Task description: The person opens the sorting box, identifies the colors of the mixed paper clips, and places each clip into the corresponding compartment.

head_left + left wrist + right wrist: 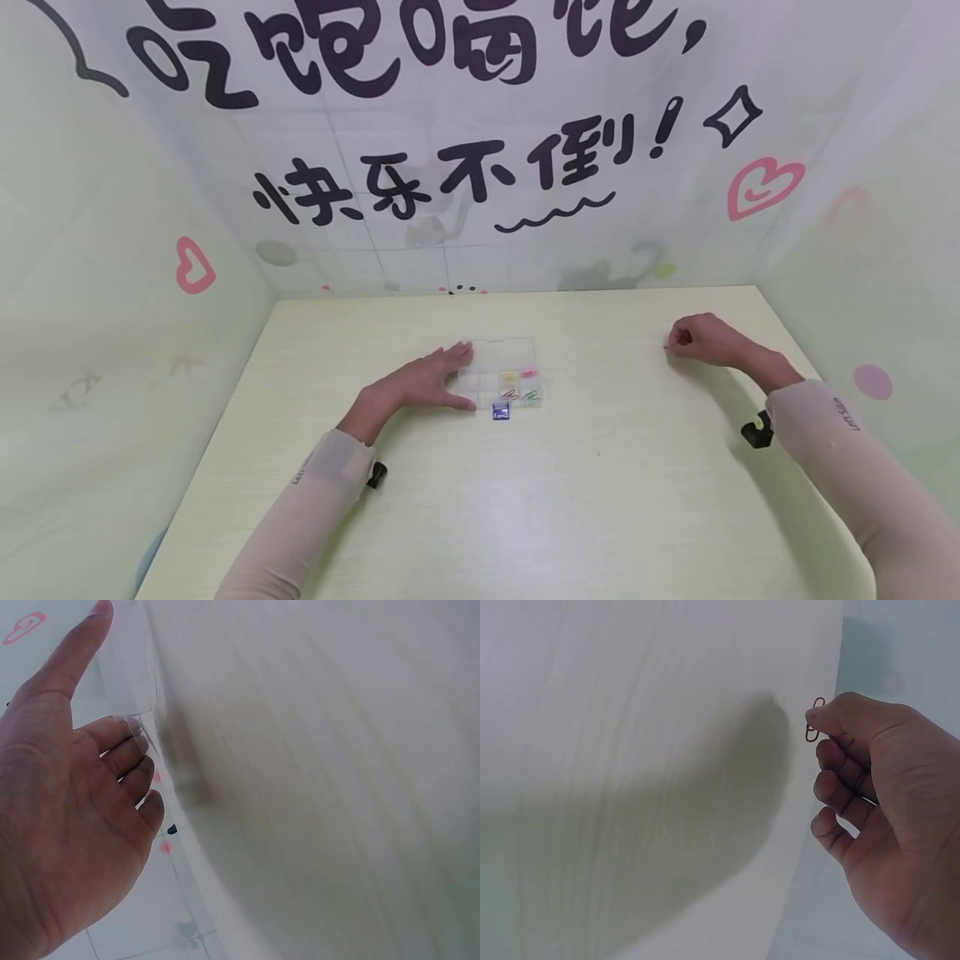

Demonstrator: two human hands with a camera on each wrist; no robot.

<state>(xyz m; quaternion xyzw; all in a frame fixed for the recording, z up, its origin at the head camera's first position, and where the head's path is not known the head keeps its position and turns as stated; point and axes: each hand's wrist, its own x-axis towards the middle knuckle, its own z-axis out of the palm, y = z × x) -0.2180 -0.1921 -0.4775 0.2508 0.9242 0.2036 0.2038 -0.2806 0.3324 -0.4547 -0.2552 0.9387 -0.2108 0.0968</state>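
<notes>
A clear plastic compartment box point(487, 354) lies on the table with its see-through lid laid back. My left hand point(423, 382) rests at its left side, fingers straight and spread, thumb at the front corner and fingertips by the lid. Inside the compartments are a yellow piece point(510, 377), a pink piece point(528, 373), red paper clips point(509, 395) and green paper clips point(531, 396). Far to the right, my right hand point(708, 339) pinches a red paper clip point(811, 735) between thumb and forefinger above the table, its other fingers curled.
A small blue item point(501, 411) sits at the box's front edge. The pale wooden table point(585, 508) is enclosed by white printed curtains point(480, 258) at the back and both sides. Each wrist carries a black mount point(757, 430).
</notes>
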